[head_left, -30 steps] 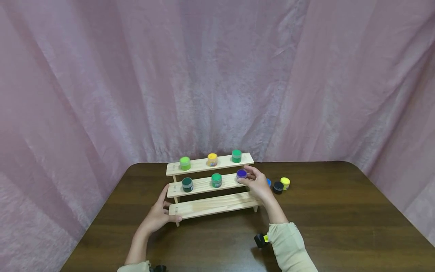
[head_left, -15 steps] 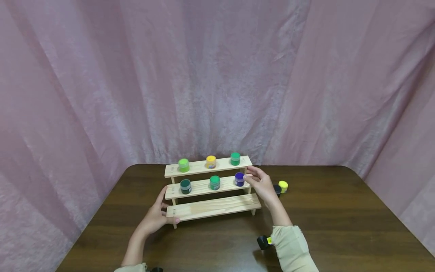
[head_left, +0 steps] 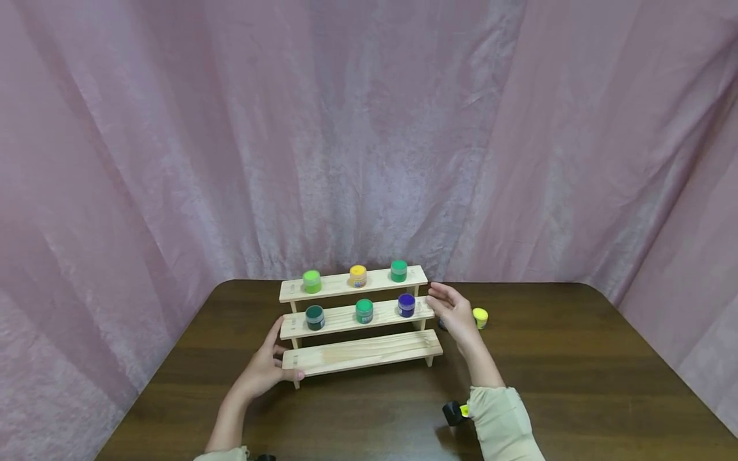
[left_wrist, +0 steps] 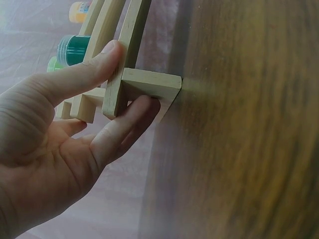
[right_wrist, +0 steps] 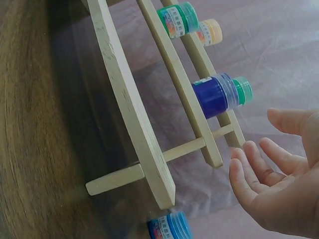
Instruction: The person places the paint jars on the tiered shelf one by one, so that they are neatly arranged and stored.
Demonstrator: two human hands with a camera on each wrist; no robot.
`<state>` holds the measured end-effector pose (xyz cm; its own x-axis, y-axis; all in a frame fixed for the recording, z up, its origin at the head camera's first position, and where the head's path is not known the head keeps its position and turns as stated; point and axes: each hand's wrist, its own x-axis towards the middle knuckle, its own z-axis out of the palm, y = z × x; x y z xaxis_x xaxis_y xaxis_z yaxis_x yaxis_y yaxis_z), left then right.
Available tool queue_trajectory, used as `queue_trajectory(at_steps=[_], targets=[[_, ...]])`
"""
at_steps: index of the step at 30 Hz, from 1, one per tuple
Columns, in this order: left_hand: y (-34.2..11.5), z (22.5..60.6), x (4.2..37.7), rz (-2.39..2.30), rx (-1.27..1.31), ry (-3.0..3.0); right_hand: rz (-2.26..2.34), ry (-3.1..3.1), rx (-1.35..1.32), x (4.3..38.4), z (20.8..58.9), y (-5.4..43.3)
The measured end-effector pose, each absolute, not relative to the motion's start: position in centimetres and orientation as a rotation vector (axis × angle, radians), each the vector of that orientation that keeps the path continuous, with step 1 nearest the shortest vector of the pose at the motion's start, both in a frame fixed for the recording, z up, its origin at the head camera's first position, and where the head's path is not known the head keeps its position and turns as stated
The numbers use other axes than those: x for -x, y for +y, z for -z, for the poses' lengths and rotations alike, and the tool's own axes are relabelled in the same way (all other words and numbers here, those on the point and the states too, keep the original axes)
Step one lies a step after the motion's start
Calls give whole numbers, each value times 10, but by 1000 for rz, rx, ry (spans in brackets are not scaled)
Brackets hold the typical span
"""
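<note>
A three-tier wooden display rack [head_left: 363, 353] stands on the table. My left hand [head_left: 262, 370] grips its left end; in the left wrist view the thumb lies on the lowest board and fingers curl beneath by the leg. On the middle shelf are a dark green paint jar [head_left: 314, 317], a green one [head_left: 364, 311] and a purple one [head_left: 406, 305]. The top shelf bears light green [head_left: 312, 282], orange-yellow [head_left: 358, 276] and green [head_left: 398, 271] jars. My right hand [head_left: 457, 318], fingers loosely extended, holds nothing beside the middle shelf's right end, apart from the purple jar [right_wrist: 212, 97].
A yellow-lidded jar [head_left: 480, 318] stands on the table behind my right hand, which partly hides other jars. A blue jar [right_wrist: 170, 226] shows by the rack's right end in the right wrist view. A pink curtain [head_left: 369, 141] hangs behind the table.
My right hand has set the purple jar down on the middle shelf, let go and drawn back to the right. The left hand keeps its grip on the rack.
</note>
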<state>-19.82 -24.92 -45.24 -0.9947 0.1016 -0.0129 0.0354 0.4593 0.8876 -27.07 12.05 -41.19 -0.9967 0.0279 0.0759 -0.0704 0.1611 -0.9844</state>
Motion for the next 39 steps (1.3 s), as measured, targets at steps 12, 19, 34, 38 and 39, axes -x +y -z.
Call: queue_trajectory(at_steps=[12, 19, 34, 38, 39], targets=[[-245, 450, 199, -1588, 7, 2608, -1951, -2281, 22, 268, 420, 137], [-245, 450, 200, -1590, 11, 2605, -1948, -2299, 54, 267, 423, 146], [-245, 453, 196, -1606, 6, 2583, -1963, -2256, 150, 268, 431, 167], [-245, 452, 198, -1612, 1, 2585, -1975, -2231, 144, 269, 429, 171], [-245, 452, 198, -1611, -3, 2588, -1976, -2229, 144, 270, 428, 172]])
